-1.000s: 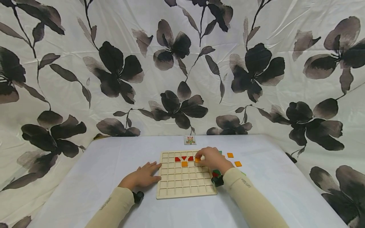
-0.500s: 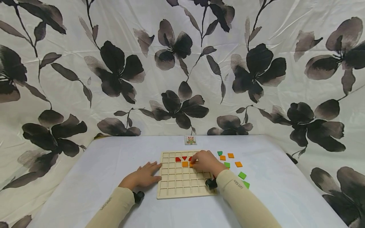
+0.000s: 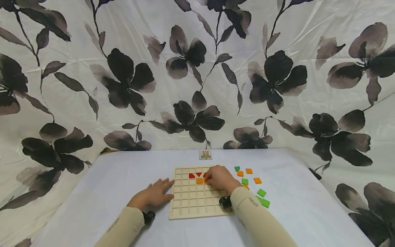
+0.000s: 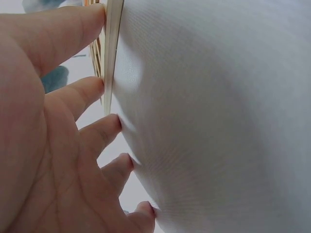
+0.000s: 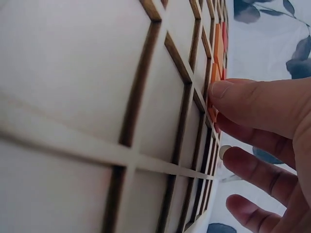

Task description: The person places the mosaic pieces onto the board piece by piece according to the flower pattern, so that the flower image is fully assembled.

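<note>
Resting flat on the pale tablecloth (image 3: 102, 192), the left hand (image 3: 153, 196) lies with its fingers straight and spread, holding nothing; in the left wrist view its fingertips (image 4: 99, 85) touch the left edge of the wooden grid board (image 3: 197, 202). The right hand (image 3: 219, 179) is over the upper part of the board, and the right wrist view shows its thumb and a finger pinching an orange tile (image 5: 213, 112) that sits down against the board's cells, just beside another orange square tile (image 3: 199, 180) already lying in a cell. Right above that tile, in the second row from the far edge, sit red pieces (image 3: 195, 175), one of them a triangle; the hand hides whatever lies further right in that row. Loose on the cloth to the right of the board lie small orange tiles (image 3: 257, 180) and green tiles (image 3: 261, 192), near one another but apart from the board. A small picture card (image 3: 205, 154) lies at the far edge of the table, beyond the board. Behind the table hangs a white sheet with dark flowers (image 3: 185, 68). Both forearms wear cream sleeves (image 3: 259, 219)
</note>
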`<state>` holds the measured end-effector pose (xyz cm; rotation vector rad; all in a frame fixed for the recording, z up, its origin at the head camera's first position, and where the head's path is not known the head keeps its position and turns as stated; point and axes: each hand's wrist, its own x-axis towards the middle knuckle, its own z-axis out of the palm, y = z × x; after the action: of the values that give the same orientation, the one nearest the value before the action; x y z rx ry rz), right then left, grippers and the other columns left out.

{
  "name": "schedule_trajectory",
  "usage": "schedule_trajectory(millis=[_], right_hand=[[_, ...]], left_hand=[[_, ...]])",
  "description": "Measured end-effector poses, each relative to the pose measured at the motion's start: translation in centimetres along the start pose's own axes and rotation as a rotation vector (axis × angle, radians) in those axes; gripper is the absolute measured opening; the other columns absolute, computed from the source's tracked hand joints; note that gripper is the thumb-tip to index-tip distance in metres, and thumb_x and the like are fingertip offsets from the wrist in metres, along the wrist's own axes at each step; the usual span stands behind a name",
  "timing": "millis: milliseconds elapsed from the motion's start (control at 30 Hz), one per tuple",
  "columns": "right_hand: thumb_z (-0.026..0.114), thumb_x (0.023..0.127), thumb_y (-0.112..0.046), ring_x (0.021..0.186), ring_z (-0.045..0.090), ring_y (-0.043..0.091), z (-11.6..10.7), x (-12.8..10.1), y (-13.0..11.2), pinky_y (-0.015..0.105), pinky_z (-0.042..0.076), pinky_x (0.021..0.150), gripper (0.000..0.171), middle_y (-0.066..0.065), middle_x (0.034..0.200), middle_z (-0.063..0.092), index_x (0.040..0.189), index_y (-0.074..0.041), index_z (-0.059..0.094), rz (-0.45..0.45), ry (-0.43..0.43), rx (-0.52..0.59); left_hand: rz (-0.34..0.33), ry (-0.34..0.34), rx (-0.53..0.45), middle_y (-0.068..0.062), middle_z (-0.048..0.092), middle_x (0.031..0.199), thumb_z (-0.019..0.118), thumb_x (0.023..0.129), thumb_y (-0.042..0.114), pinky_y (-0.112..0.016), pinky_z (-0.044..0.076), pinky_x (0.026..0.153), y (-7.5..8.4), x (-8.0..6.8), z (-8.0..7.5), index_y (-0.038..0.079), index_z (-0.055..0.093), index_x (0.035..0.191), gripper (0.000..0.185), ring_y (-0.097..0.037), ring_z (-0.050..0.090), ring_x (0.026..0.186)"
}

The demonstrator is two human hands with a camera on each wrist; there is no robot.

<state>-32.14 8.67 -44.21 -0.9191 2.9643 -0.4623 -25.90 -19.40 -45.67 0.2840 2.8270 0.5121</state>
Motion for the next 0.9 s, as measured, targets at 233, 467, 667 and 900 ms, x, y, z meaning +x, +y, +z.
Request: schedule_trajectory(millis=[233,467,667,900], right_hand=[[0.071,0.088,-0.020,0.101,0.065,0.018,-0.4,-0.5,0.3,0.038,0.051,0.091,0.009,-0.006,0.101,0.073,0.095,-0.019,0.077,0.001,-0.020,-0.006],[0.070,0.089,-0.023,0.100,0.064,0.019,-1.4,-1.0,2.2,0.041,0.049,0.093,0.013,-0.004,0.104,0.072,0.100,-0.019,0.075,0.126,-0.041,0.055],[0.071,0.087,-0.020,0.101,0.063,0.019,-2.4,-1.6,4.0,0.043,0.050,0.093,0.019,-0.003,0.106,0.070,0.106,-0.020,0.074,0.215,-0.038,0.046],[0.069,0.087,-0.021,0.113,0.060,0.025,-2.7,-2.4,6.5,0.049,0.044,0.101,0.025,-0.001,0.115,0.069,0.112,-0.019,0.072,0.290,-0.017,-0.007]], left_hand=[[0.013,0.006,0.002,-0.016,0.034,0.156,0.061,0.091,0.043,-0.070,0.016,0.111,0.0,0.0,0.1,0.013,0.041,0.147,0.066,-0.045,0.022,0.145],[0.015,0.010,0.013,-0.016,0.035,0.155,0.060,0.092,0.043,-0.070,0.016,0.111,0.1,0.0,-0.1,0.013,0.041,0.147,0.066,-0.045,0.023,0.145],[0.011,0.009,0.016,-0.016,0.034,0.156,0.060,0.092,0.044,-0.070,0.016,0.112,0.1,0.1,0.0,0.014,0.041,0.148,0.066,-0.045,0.023,0.145],[0.006,0.008,0.018,-0.015,0.034,0.156,0.060,0.092,0.044,-0.069,0.016,0.112,0.0,0.1,0.0,0.014,0.041,0.148,0.066,-0.044,0.022,0.146]])
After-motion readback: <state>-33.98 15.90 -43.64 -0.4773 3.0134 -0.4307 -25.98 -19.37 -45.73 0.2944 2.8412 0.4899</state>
